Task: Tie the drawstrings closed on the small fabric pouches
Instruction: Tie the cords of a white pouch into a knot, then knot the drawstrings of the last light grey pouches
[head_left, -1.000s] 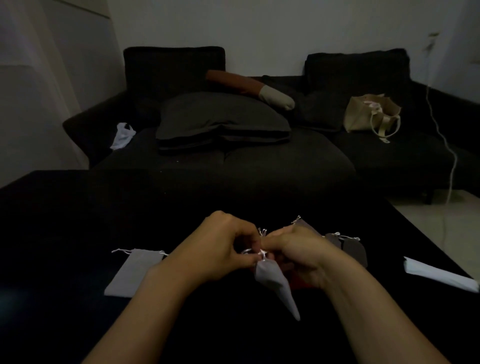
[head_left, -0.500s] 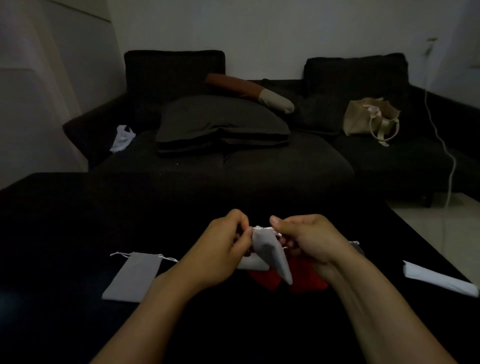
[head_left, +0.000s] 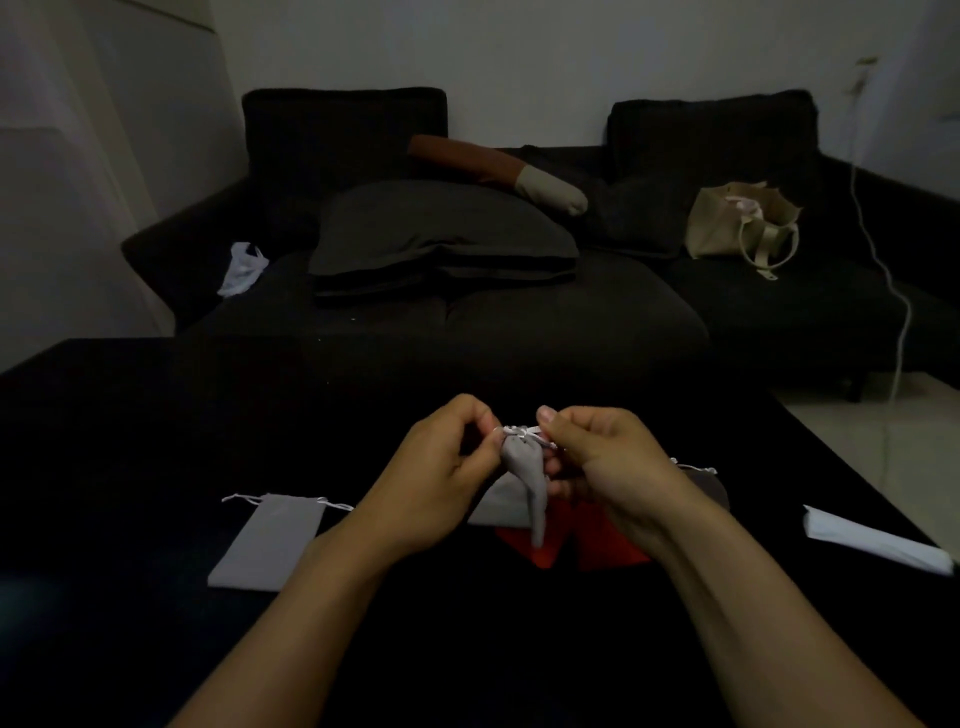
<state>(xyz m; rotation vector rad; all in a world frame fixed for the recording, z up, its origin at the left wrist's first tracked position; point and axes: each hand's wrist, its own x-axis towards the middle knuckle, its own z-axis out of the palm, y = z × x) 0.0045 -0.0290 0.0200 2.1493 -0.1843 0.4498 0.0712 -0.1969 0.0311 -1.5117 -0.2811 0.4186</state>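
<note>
both hands raised above the bench. left hand and right hand each closed, pinching the white drawstring at the gathered neck of the grey pouch hanging between them. risk: uneven pull lets the thin cord slip from the fingertips, leaving the knot loose. untied grey pouch lies left of the hands.

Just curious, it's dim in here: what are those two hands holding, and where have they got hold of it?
A small grey pouch, gripped by its white drawstrings at the gathered top: left hand and right hand each pinch a side, and the pouch hangs below.
</note>
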